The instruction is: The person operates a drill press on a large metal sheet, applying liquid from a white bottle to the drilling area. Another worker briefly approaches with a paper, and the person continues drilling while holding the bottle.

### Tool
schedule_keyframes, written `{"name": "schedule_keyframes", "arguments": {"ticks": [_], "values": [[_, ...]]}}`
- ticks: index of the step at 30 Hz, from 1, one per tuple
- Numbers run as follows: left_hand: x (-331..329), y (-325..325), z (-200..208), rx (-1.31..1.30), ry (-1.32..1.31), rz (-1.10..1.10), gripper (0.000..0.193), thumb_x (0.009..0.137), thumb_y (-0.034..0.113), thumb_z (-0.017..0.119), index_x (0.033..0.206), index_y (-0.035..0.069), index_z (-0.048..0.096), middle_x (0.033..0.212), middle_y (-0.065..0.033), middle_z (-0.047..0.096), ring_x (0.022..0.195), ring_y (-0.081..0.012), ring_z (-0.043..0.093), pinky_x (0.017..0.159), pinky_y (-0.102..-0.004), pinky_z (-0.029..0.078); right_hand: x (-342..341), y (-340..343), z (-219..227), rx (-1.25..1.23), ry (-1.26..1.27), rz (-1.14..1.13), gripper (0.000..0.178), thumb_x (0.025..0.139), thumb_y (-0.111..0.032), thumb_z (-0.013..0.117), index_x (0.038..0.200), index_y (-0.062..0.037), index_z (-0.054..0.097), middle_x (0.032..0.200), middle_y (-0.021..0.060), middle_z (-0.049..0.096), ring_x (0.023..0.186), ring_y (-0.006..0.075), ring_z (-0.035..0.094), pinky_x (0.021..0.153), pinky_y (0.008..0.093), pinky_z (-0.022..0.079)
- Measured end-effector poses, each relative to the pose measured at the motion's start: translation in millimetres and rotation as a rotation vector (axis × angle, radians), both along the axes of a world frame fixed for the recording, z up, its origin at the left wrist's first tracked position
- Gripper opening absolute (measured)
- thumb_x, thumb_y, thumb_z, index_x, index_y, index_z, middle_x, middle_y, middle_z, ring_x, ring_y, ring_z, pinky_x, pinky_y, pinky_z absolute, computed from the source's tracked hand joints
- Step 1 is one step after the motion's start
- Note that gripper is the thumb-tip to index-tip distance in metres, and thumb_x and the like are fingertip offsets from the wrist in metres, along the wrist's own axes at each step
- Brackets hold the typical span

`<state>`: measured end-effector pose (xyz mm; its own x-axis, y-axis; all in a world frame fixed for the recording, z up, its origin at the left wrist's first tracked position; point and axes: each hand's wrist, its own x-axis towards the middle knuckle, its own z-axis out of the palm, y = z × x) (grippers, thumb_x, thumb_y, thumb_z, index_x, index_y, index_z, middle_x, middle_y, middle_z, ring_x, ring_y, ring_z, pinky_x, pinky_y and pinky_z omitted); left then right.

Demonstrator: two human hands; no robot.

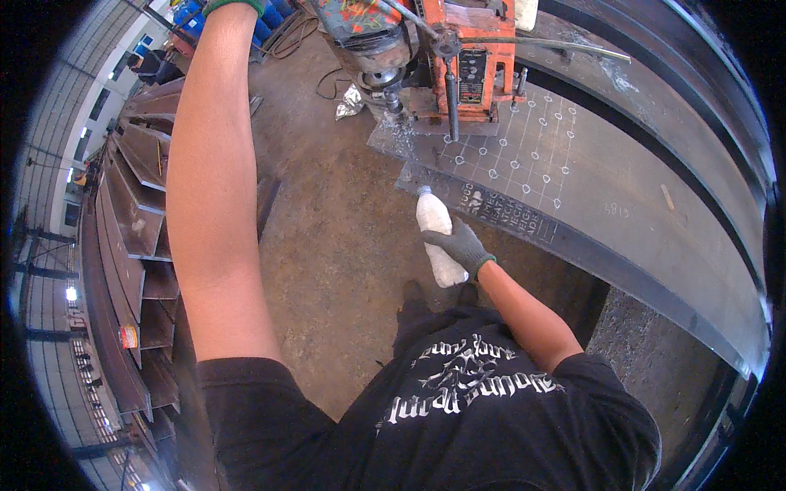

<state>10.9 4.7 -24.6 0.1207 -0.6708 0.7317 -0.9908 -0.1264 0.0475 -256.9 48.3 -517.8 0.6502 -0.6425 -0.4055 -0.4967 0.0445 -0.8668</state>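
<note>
My right hand [458,246], in a grey glove with a green cuff, is wrapped round a whitish plastic bottle [434,218]. The bottle tilts with its narrow bluish top toward the steel beam's near edge. Stretched up past the top of the picture, my left arm shows only the green glove cuff [235,6] at its end; the fingers are out of sight. An orange drilling machine [483,69] stands on the steel beam [622,184]. Its drill bit [393,101] points down at the beam's edge, with metal shavings beneath it. Chalk circles and grid lines mark the steel beside the machine.
Stacked steel beams [135,217] line the left side, with a small red-and-yellow can [128,336] on them. Blue cylinders [266,20] and hoses lie at the back. Crumpled foil [350,104] is on the brown floor [327,229]. Another person [153,67] is far left.
</note>
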Motion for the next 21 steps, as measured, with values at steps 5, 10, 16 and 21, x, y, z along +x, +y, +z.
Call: {"name": "schedule_keyframes", "arguments": {"ticks": [5,10,16,21], "values": [[-14,9,-4,0.011,0.238,-0.075,0.039,0.104,0.037,0.066,0.108,0.0,0.08,0.085,-0.0138,0.078,0.073,-0.0227,0.08,0.074,-0.0365,0.06,-1,0,9,0.036,-0.046,0.014,0.095,0.081,-0.066,0.083,0.145,0.0008,0.062,0.138,0.0276,0.071,0.128,0.0408,0.07,0.109,0.0493,0.052],[-9,9,-4,-0.017,0.231,-0.047,0.038,0.105,0.034,0.066,0.102,-0.002,0.077,0.082,-0.0114,0.076,0.069,-0.0216,0.079,0.071,-0.0348,0.06,-2,4,11,0.053,-0.045,0.02,0.09,0.084,-0.064,0.081,0.144,0.0005,0.064,0.137,0.0273,0.071,0.127,0.0407,0.07,0.108,0.0491,0.053],[-12,8,-10,-0.056,0.234,-0.168,0.037,0.106,0.032,0.065,0.1,-0.002,0.077,0.079,-0.0094,0.075,0.066,-0.0203,0.079,0.066,-0.033,0.059,-3,3,-1,0.051,-0.02,0.022,0.091,0.083,-0.066,0.081,0.14,0.0028,0.065,0.133,0.0277,0.072,0.125,0.0413,0.071,0.106,0.05,0.053],[-8,7,-9,-0.053,0.256,-0.108,0.037,0.106,0.033,0.065,0.1,-0.001,0.078,0.079,-0.0096,0.075,0.066,-0.0201,0.079,0.066,-0.0335,0.059,-3,5,-13,0.026,-0.006,0.007,0.091,0.082,-0.067,0.082,0.139,0.0033,0.066,0.133,0.0281,0.072,0.124,0.0423,0.071,0.105,0.0493,0.053]]}}
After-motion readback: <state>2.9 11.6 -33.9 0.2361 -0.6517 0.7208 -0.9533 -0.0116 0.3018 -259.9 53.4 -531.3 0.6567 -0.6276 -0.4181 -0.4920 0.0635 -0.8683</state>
